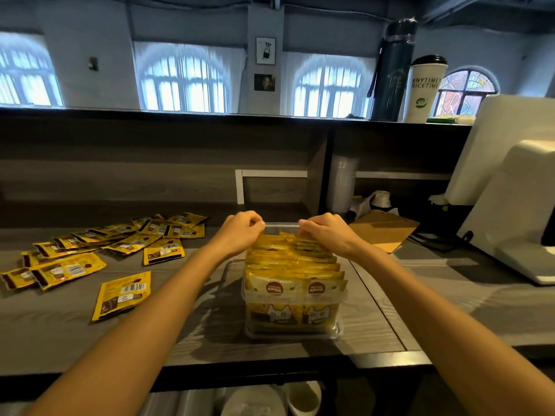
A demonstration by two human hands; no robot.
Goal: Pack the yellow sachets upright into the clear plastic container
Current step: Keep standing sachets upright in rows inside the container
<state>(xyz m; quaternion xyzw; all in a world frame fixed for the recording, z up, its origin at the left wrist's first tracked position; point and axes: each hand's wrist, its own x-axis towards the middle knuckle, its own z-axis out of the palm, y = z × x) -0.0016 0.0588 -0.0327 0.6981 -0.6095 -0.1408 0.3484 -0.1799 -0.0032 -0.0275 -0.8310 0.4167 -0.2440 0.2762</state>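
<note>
**A:** Hands, quick?

**B:** Left hand [240, 232], centre frame: fingers curled tight at the far-left top edge of the packed sachets [292, 262]. I can't tell whether it pinches. Right hand [326, 232]: also curled, pinching a top edge at the row's far right.

**A:** Sachets?

**B:** Loose sachets [120, 238] lie flat, scattered at left. The packed ones stand upright, top edges up, 2 side by side at the front. The row runs away from the camera inside the clear container [282, 226], centre frame.

**A:** Room?

**B:** Grey wood-grain counter [375, 310], arched windows [186, 82] across the top, dark flask [392, 70] and paper cup [425, 88] upper right, white machine [510, 190] at the right edge.
</note>
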